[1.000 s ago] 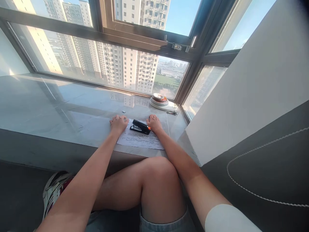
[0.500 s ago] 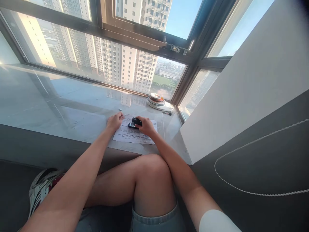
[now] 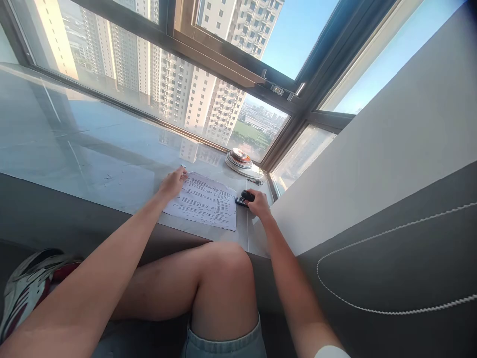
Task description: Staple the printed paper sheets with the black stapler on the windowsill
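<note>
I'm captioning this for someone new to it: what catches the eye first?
Sunlit towers beyond the window fill the top. Below, on the pale sill, a printed sheet lies between the hands: the left hand rests at its far left corner, and the right hand grips a black stapler just off its right edge. Stacked plates sit in the sill's far corner.

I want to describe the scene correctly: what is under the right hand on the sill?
A black stapler lies under the right hand, on the window sill just right of the printed sheet. Its rear part is covered by the hand.
</note>
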Demonstrator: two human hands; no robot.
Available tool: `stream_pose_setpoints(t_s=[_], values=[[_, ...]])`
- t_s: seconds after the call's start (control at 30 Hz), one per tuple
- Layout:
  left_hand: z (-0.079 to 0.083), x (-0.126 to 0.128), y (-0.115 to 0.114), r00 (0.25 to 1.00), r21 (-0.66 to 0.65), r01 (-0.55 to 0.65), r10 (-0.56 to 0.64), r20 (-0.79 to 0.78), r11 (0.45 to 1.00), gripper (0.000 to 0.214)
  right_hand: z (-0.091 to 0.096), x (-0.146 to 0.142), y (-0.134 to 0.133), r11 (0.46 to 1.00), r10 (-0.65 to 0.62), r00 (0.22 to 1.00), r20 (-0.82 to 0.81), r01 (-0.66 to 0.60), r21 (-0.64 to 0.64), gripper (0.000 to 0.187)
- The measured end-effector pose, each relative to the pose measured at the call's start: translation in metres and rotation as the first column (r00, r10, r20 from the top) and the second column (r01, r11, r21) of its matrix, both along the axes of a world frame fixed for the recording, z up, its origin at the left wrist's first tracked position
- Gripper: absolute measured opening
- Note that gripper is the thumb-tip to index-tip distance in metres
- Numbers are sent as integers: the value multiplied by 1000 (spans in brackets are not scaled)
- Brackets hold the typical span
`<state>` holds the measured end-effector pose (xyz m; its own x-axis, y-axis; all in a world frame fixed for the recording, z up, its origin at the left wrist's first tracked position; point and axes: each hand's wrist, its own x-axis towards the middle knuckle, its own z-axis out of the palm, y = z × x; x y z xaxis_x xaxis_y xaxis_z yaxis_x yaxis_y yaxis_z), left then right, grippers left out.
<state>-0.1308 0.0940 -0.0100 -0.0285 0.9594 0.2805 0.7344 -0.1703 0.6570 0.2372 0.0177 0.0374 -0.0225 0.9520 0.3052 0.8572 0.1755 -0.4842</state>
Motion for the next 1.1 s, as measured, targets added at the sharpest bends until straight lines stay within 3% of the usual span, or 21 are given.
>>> stream_pose_setpoints(t_s=[0.27, 0.43, 0.6, 0.73, 0.83, 1.1], values=[[6, 1, -4, 997, -4, -28, 29, 78, 1000, 22, -6, 11, -1, 997, -81, 995, -52, 81, 1, 33], [7, 2, -4, 998, -23, -29, 30, 58, 999, 22, -4, 11, -3, 992, 79, 988, -130, -91, -86, 39], [4, 1, -4, 999, -41, 28, -26, 40, 999, 24, 10, -3, -2, 968, 199, 959, -200, -225, -114, 38], [4, 1, -4, 999, -50, 47, -46, 7, 998, 24, 17, -19, 14, 987, 99, 969, -226, -124, -98, 54], [5, 2, -4, 999, -60, 52, -52, 1, 997, 25, 18, -29, 29, 995, 73, 992, -101, -80, -66, 52], [-4, 1, 4, 998, -52, 62, -62, 11, 997, 29, 17, -43, 47, 999, 38, 999, 15, -37, -39, 55]])
